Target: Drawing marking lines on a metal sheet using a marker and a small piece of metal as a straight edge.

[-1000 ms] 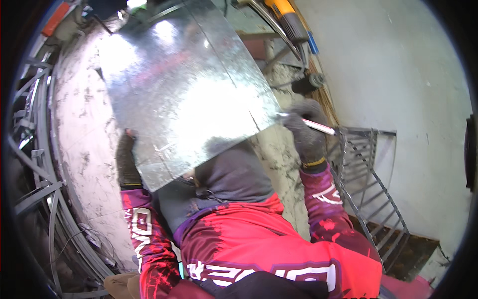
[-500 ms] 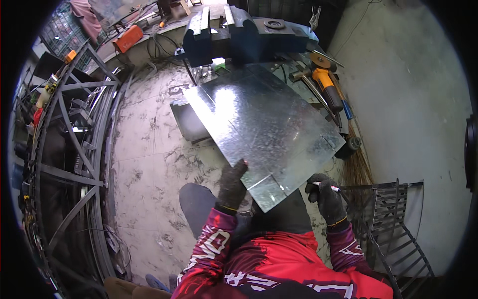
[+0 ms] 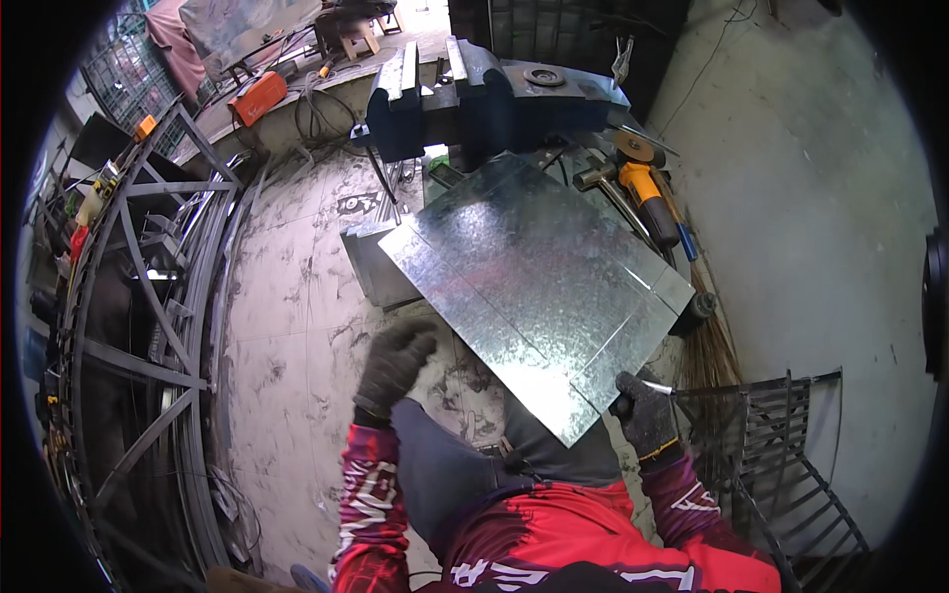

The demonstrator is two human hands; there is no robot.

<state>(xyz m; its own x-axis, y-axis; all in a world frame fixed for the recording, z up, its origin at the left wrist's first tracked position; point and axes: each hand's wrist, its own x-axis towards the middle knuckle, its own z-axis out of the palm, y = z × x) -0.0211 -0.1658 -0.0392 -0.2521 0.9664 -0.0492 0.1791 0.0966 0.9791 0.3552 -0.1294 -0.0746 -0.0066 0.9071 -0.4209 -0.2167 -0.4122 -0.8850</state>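
A large galvanised metal sheet point(image 3: 539, 287) lies flat in front of me, its far end near a blue bench vise point(image 3: 474, 94). My left hand point(image 3: 393, 364), in a dark glove, hovers with fingers apart just left of the sheet's near edge and touches nothing. Beside the sheet's near right corner, my gloved right hand point(image 3: 643, 413) is closed around a thin white marker point(image 3: 656, 387). My knees and red sleeves fill the lower middle of the view.
An angle grinder with a yellow body point(image 3: 647, 193) and a broom point(image 3: 704, 336) lie right of the sheet. A metal grille point(image 3: 781, 455) stands at lower right. Curved steel frames point(image 3: 148, 296) line the left side. An orange welder point(image 3: 262, 97) sits at the back.
The sheet, first held tilted up close to me, has come down to lie flat. My left hand has let go of its near edge and pulled back to the left.
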